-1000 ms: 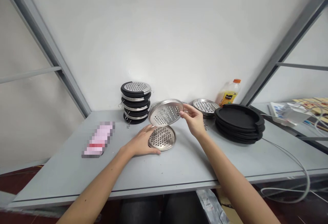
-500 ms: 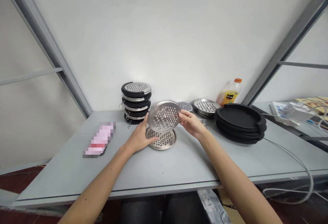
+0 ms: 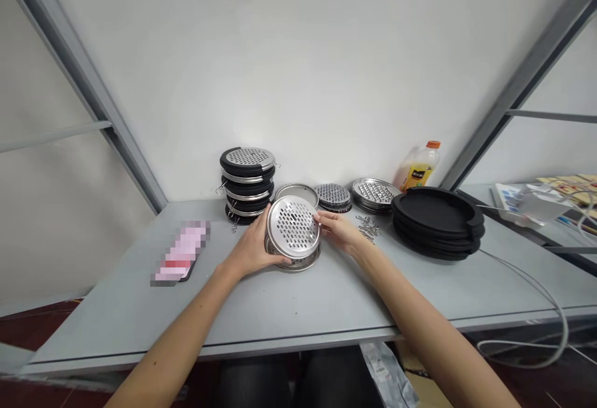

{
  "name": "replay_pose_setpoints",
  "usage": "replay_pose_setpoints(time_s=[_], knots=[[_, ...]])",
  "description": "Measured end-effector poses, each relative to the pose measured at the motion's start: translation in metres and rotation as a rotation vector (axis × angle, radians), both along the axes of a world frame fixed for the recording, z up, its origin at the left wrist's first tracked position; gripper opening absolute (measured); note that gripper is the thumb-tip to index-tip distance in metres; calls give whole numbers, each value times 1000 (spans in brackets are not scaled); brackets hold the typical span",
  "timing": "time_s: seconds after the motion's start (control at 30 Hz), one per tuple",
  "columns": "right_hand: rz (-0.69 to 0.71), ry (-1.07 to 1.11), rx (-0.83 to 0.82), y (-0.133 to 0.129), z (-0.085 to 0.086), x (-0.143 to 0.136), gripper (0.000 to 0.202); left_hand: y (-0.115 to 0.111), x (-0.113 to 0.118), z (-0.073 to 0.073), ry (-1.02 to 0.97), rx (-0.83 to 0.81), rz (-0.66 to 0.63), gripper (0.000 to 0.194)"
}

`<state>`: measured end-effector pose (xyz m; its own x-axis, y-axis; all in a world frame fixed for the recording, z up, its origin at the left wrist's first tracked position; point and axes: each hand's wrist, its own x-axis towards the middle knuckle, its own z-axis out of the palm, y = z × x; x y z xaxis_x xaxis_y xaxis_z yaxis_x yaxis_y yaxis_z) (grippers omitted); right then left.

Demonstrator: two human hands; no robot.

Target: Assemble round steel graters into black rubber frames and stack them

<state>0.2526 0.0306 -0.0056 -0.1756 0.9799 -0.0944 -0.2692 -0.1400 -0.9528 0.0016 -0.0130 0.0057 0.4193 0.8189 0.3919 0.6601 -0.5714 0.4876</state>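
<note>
A round perforated metal disc (image 3: pixel 293 226) is tilted up between my hands, over another metal disc (image 3: pixel 305 264) lying on the table. My right hand (image 3: pixel 339 231) pinches its right edge. My left hand (image 3: pixel 254 247) is wrapped around the left edge, thumb stretched along the bottom. Behind it lies a plain metal ring or disc (image 3: pixel 303 193), partly hidden. To the right are a small stack of grater discs (image 3: pixel 333 194), a stack of larger ones (image 3: pixel 375 191) and a pile of small metal hooks (image 3: pixel 368 227).
On the left, a stack of black-rimmed metal discs (image 3: pixel 247 184) and a blurred pink phone (image 3: pixel 184 249). On the right, stacked black round trays (image 3: pixel 437 221), an orange-capped bottle (image 3: pixel 422 165) and a white cable (image 3: pixel 527 283) running over the grey table (image 3: pixel 261 318).
The held disc has come down and toward me, its face turning brighter and more to the camera. My right hand moved left and down with it, uncovering the discs and hooks behind.
</note>
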Motion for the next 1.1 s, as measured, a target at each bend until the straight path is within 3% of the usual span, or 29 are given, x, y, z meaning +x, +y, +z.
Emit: replay_pose_setpoints(time_s=[0.23,0.5,0.63,1.1], knots=[[-74,-239,110,-5,0,-6,42,7,-6,-7,37,-116,82,136],[-53,-576,309,-1,-5,-3,32,4,-9,-3,99,-149,-86,120],[-33,-737,355,-3,-6,-3,34,5,-11,-6,133,-180,-92,119],[46,-868,442,-6,-4,-3,34,3,-15,-6,219,-260,-77,116]])
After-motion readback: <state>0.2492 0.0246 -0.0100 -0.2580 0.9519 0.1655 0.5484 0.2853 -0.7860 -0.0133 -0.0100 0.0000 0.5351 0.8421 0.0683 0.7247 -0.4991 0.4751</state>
